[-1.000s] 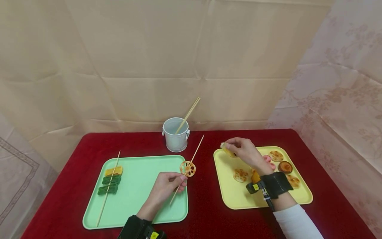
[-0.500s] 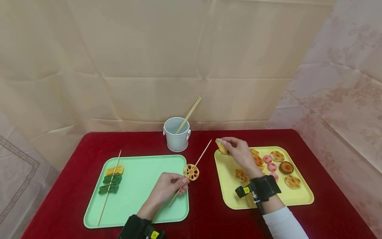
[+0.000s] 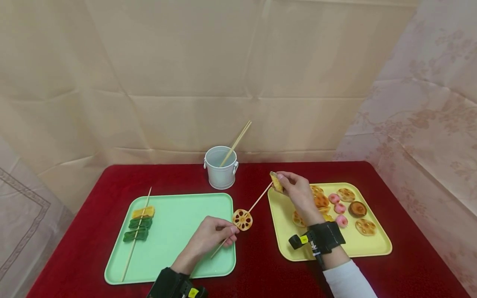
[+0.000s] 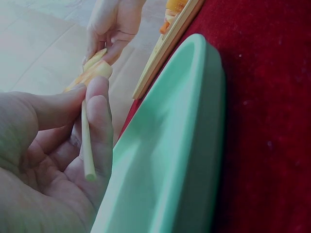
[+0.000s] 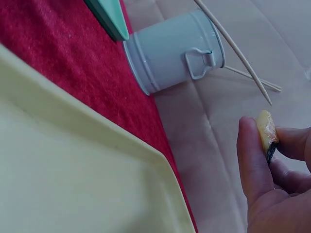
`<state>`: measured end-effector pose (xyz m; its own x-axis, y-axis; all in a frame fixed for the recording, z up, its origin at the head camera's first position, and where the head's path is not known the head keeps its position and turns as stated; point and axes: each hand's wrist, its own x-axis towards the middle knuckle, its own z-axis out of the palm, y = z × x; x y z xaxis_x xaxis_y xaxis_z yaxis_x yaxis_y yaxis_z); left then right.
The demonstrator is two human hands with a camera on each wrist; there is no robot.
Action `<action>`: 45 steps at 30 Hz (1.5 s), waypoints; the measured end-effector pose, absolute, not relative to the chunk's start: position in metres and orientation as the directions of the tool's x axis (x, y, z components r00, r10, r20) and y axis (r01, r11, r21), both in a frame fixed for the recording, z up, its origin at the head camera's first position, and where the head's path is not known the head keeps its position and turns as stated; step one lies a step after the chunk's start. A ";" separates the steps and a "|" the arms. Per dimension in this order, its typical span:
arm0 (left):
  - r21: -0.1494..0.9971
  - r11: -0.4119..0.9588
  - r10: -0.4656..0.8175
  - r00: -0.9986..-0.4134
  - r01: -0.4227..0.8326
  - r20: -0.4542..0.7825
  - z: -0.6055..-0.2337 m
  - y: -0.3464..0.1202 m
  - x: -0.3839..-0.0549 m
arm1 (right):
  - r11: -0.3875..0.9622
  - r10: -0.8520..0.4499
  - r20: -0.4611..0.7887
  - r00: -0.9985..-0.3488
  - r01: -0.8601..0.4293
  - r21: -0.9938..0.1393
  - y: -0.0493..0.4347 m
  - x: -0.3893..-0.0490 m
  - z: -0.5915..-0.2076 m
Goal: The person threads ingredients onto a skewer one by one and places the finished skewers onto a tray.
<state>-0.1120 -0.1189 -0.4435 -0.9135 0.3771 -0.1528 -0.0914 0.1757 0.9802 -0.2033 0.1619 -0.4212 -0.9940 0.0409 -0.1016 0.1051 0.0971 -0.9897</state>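
My left hand [image 3: 212,236] pinches a thin wooden skewer [image 3: 259,197] between thumb and fingers, over the right side of the green tray [image 3: 175,252]. A lotus root slice [image 3: 242,219] is threaded on the skewer just above the fingertips. With thumb and fingers, my right hand [image 3: 299,194] holds a yellow slice with a dark rind [image 3: 276,182] above the far left corner of the yellow tray [image 3: 294,246]. In the right wrist view the skewer's pointed tip [image 5: 269,101] stands close to the upper end of the yellow slice [image 5: 267,130].
A white bucket [image 3: 220,176] with several skewers [image 3: 237,140] stands behind the trays. On the green tray lies a skewer with folded green pieces [image 3: 136,235] and a yellow piece [image 3: 143,212]. The yellow tray carries lotus root slices [image 3: 365,227], pink balls [image 3: 340,208] and a mushroom-like brown round [image 3: 357,209].
The right hand has moved left with the yellow slice, and the left hand has shifted slightly right with the skewer tilting further right. The skewer's tip and the slice are now close together.
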 end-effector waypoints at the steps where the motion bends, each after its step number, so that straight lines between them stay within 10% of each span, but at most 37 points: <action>1: 0.980 0.180 0.380 -0.912 -0.089 -0.153 -0.444 -0.119 -0.112 | 0.085 0.041 -0.104 -0.994 0.107 -0.991 0.162 -0.203 -0.422; 32: 0.976 0.196 0.395 -0.904 -0.091 -0.163 -0.444 -0.120 -0.112 | -0.234 -0.072 -0.121 -0.990 0.135 -0.963 0.165 -0.203 -0.427; 45: 0.973 0.210 0.388 -0.906 -0.091 -0.169 -0.444 -0.121 -0.112 | -0.069 -0.072 -0.077 -0.994 0.082 -0.994 0.165 -0.199 -0.427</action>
